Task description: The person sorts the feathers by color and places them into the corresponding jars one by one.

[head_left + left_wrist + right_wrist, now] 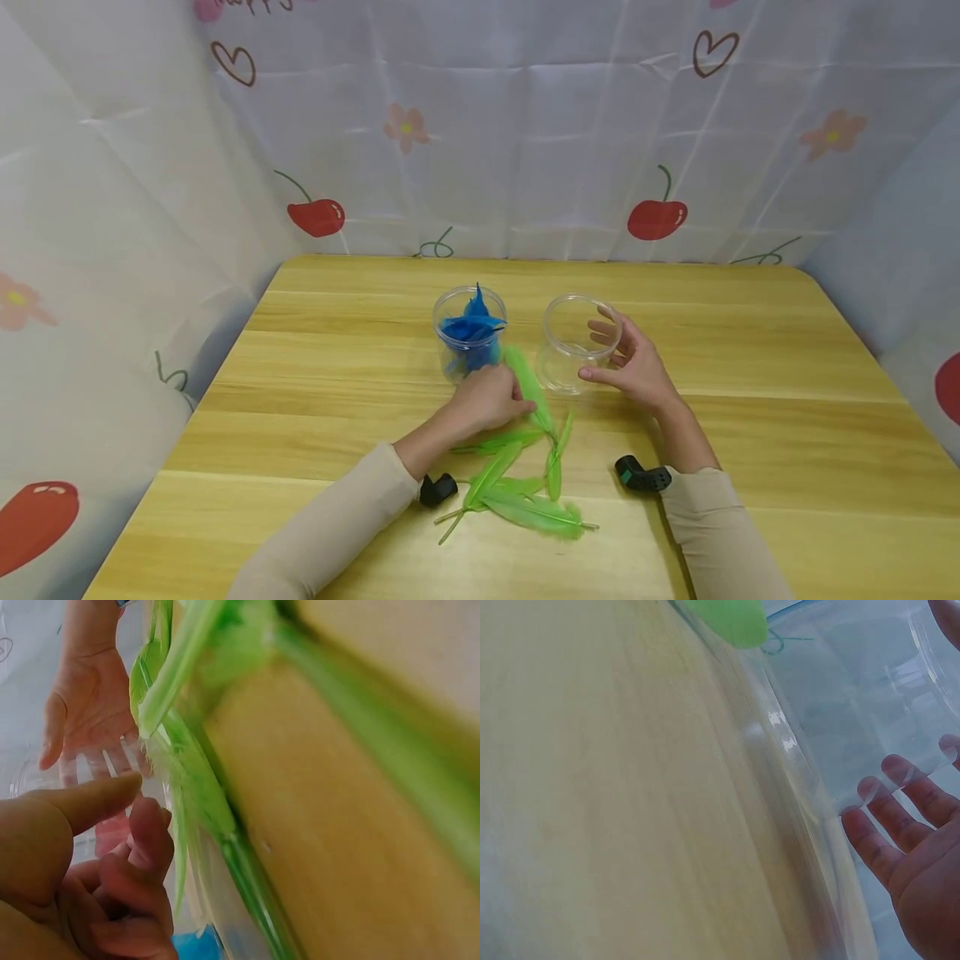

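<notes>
Green feathers (532, 508) lie spread on the table, and my left hand (487, 396) is low over the one (531, 385) nearest the jars. In the left wrist view, its fingers (139, 892) bend loosely, the thumb is apart from them and nothing shows between. My right hand (633, 367) holds an upright clear plastic jar (558, 354) from the right side, thumb in front and fingers behind the wall. Fingertips (870, 787) meet the see-through wall in the right wrist view. A second clear jar (442, 342) with blue feathers (472, 329) stands beyond my left hand.
The wooden table (787, 350) runs back to a hanging cloth (517, 167) printed with cherries, flowers and hearts. Black wrist devices (641, 475) sit at both sleeve cuffs. Several green feathers lie between my forearms, their quills pointing various ways.
</notes>
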A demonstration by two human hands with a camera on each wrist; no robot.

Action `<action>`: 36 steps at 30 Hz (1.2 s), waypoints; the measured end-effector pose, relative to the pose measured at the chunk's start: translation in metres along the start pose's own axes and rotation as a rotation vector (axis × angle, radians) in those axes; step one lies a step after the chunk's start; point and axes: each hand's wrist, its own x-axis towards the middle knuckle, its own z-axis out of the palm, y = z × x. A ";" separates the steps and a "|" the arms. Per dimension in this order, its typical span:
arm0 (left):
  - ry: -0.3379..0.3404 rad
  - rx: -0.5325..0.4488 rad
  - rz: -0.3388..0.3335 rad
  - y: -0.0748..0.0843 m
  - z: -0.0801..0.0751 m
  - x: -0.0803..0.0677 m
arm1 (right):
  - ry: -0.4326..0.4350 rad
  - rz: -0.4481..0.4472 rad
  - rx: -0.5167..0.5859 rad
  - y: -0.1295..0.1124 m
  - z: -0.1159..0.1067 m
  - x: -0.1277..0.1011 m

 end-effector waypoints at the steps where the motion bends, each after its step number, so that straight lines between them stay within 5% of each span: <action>1: -0.006 -0.009 0.005 -0.001 0.000 0.000 | -0.001 -0.001 -0.001 0.000 0.000 0.000; 17: -0.222 -0.129 0.090 -0.013 -0.002 -0.005 | -0.004 -0.001 0.001 0.000 0.000 0.002; 36: -0.294 -0.047 0.124 -0.011 -0.003 -0.007 | -0.007 0.006 0.001 -0.001 0.000 0.001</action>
